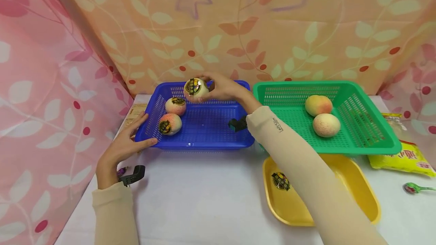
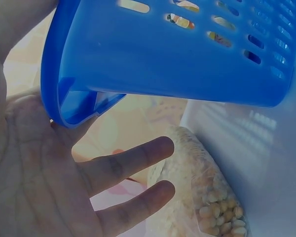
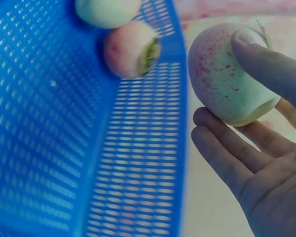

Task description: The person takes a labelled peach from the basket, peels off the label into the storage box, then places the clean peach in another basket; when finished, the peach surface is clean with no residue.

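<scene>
My right hand (image 1: 221, 86) grips a pale peach (image 1: 194, 95) with a black and gold sticker, over the back rim of the blue basket (image 1: 204, 144). In the right wrist view, the thumb lies across the red-speckled peach (image 3: 222, 74) and the fingers support it from below. Two more stickered peaches, an upper one (image 1: 173, 109) and a lower one (image 1: 167, 127), lie inside the basket's left end. My left hand (image 1: 120, 144) rests at the basket's front left corner, thumb and index finger touching the rim. Two of its fingers (image 2: 133, 160) extend below the rim in the left wrist view.
To the right, a green basket (image 1: 354, 148) contains two peaches (image 1: 326, 125). A yellow tray (image 1: 366, 199) with a sticker inside sits before it, partly under my right sleeve. Yellow packet (image 1: 405, 158) and lollipop (image 1: 413, 188) lie far right; a clear bag (image 2: 219, 212) lies left.
</scene>
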### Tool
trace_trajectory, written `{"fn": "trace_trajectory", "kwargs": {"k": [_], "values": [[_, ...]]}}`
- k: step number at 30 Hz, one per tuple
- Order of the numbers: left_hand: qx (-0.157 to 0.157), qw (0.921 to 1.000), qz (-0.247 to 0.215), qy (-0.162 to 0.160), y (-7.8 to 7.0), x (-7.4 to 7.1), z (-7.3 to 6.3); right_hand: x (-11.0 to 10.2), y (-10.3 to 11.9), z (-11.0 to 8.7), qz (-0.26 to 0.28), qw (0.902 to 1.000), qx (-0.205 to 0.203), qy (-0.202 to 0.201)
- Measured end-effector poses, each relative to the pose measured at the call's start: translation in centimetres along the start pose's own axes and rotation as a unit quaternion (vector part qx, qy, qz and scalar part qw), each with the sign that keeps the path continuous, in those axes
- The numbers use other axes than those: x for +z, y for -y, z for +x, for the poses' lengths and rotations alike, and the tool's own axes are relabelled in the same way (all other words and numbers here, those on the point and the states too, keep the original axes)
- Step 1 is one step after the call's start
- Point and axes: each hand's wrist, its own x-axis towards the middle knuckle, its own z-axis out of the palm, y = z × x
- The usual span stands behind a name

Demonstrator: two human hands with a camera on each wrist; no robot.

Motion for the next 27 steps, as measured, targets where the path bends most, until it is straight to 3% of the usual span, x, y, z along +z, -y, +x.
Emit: {"fn": "trace_trajectory", "kwargs": {"k": [9,17,22,27], "values": [[0.005,1.0000,-0.003,0.001,0.2,-0.6,0.0,-1.6,3.7,-4.4,-0.001,0.9960,-0.089,0.007],[0.006,0.9998,0.012,-0.012,-0.4,-0.9,-0.5,-0.4,5.1,-8.9,-0.035,0.9925,-0.114,0.028],[0.069,0.9960,-0.009,-0.056,-1.6,-0.9,-0.4,1.2,4.8,-11.3,-0.050,0.9890,-0.128,0.056],[0.140,0.9863,-0.023,-0.085,-4.0,-0.3,-0.8,2.7,3.9,-13.4,-0.048,0.9864,-0.123,0.098]]}}
